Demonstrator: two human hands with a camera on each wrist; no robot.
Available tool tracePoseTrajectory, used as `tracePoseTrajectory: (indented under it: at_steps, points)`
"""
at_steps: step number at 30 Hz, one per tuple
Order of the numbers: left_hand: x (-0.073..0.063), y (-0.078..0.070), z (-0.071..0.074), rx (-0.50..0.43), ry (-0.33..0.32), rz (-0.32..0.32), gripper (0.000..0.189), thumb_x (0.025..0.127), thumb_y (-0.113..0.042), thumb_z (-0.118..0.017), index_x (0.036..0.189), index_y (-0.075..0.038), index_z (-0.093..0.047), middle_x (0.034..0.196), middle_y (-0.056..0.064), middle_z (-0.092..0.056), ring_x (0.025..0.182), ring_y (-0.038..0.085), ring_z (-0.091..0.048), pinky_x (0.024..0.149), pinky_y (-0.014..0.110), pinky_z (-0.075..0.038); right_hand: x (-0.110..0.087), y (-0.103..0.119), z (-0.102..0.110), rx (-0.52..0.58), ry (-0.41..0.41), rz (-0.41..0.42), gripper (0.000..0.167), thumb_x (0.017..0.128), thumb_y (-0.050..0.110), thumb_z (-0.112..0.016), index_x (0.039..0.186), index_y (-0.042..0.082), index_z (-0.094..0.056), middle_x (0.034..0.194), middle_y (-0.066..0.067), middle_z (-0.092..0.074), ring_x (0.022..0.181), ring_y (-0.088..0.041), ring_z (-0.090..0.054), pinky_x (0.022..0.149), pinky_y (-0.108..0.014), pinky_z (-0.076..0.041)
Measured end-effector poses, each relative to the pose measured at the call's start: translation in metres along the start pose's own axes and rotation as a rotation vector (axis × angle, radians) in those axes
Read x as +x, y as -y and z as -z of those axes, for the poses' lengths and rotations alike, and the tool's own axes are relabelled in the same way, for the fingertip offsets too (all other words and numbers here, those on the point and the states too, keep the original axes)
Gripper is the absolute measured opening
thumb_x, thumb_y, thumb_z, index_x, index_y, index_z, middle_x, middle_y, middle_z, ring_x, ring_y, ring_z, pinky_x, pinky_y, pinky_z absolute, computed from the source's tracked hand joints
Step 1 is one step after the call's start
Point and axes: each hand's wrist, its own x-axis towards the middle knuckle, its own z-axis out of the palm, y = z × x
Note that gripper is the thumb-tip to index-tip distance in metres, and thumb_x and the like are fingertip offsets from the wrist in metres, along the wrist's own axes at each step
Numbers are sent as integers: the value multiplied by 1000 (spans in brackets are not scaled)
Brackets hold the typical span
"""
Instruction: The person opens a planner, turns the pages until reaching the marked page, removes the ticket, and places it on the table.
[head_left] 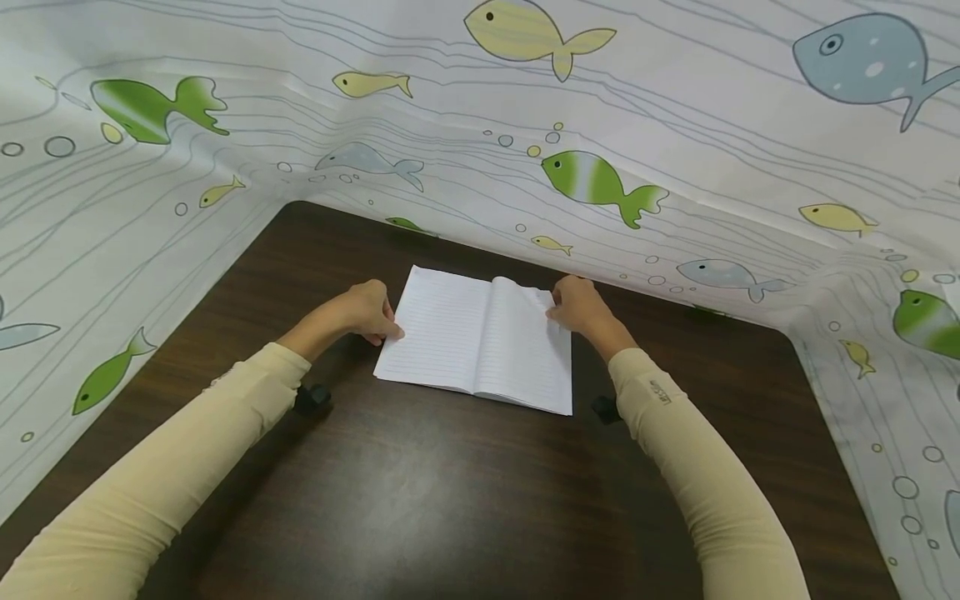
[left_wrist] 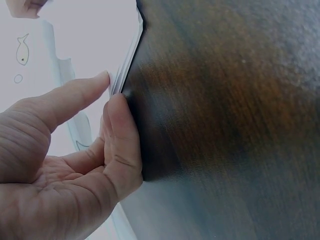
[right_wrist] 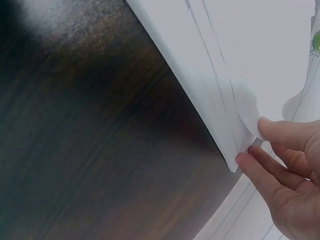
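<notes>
An open notebook (head_left: 442,333) with lined white pages lies on the dark wooden table, its spine running roughly away from me. At its left edge my left hand (head_left: 363,312) pinches the stacked pages; the left wrist view shows the thumb (left_wrist: 90,92) on top and the fingers underneath. My right hand (head_left: 581,307) is at the far part of the right edge. Up close in the right wrist view, its thumb and fingers (right_wrist: 255,170) pinch paper near the edge, where a page (right_wrist: 245,107) curls up apart from the sheets below. The right-hand page bulges near the spine.
Brown tabletop (head_left: 420,492) stretches out in front of the notebook. A white sheet printed with fish (head_left: 480,208) rises along the far edge and both sides of the table. Small black devices (head_left: 311,398) sit under both wrists.
</notes>
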Motion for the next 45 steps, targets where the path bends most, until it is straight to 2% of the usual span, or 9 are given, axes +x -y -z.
tracePoseTrajectory:
  at_steps: [7, 11, 16, 20, 26, 30, 40, 45]
  points:
    - [1, 1, -1, -1, 5, -6, 23, 96, -10, -80, 100, 10, -69, 86, 10, -66, 66, 13, -70, 65, 25, -65, -3, -8, 3, -1, -25, 23, 22, 100, 10, -72, 108, -10, -70, 104, -20, -66, 93, -30, -59, 78, -39, -53]
    - [2, 3, 0, -6, 4, -11, 24, 96, -9, -79, 102, 11, -68, 88, 12, -66, 67, 14, -70, 66, 25, -66, -5, -11, 7, 17, -20, 14, 24, 101, 13, -72, 110, -10, -70, 99, -21, -70, 85, -29, -66, 74, -37, -55]
    - [3, 3, -1, -7, 3, -15, 25, 96, -9, -79, 104, 11, -67, 90, 12, -65, 68, 14, -70, 66, 25, -66, -7, -13, 13, 74, 2, -9, 23, 103, 14, -71, 110, -8, -68, 97, -21, -75, 85, -30, -76, 71, -35, -55]
    - [3, 2, -1, -10, 3, -7, 25, 96, -9, -79, 104, 11, -67, 90, 12, -64, 69, 14, -69, 66, 24, -65, -8, -15, 16, 123, 1, -14, 20, 103, 13, -72, 106, -6, -66, 98, -21, -75, 90, -35, -78, 69, -31, -53]
    - [3, 2, -2, -5, 0, -2, 25, 96, -9, -79, 104, 11, -66, 89, 12, -64, 69, 14, -69, 66, 24, -65, -11, -15, 22, 188, -1, -15, 19, 103, 9, -72, 110, -8, -66, 105, -24, -76, 96, -39, -80, 72, -30, -58]
    - [2, 1, -1, 1, -4, 1, 25, 96, -9, -79, 104, 11, -66, 90, 13, -64, 70, 15, -69, 66, 25, -65, -14, -13, 27, 220, -1, -8, 20, 103, 7, -72, 112, -9, -67, 106, -25, -76, 97, -41, -80, 71, -28, -60]
    - [2, 2, -2, 2, -2, -8, 25, 97, -9, -79, 104, 11, -66, 90, 13, -64, 73, 18, -71, 68, 27, -66, -17, -11, 35, 246, -25, 6, 15, 102, 8, -73, 104, -5, -66, 102, -23, -77, 96, -42, -80, 66, -23, -56]
    - [1, 2, -2, 6, -3, -10, 25, 97, -9, -79, 105, 12, -66, 90, 14, -64, 74, 19, -71, 69, 27, -67, -18, -6, 38, 259, -48, 14, 17, 101, 7, -73, 108, -8, -67, 105, -25, -77, 93, -40, -80, 65, -22, -58]
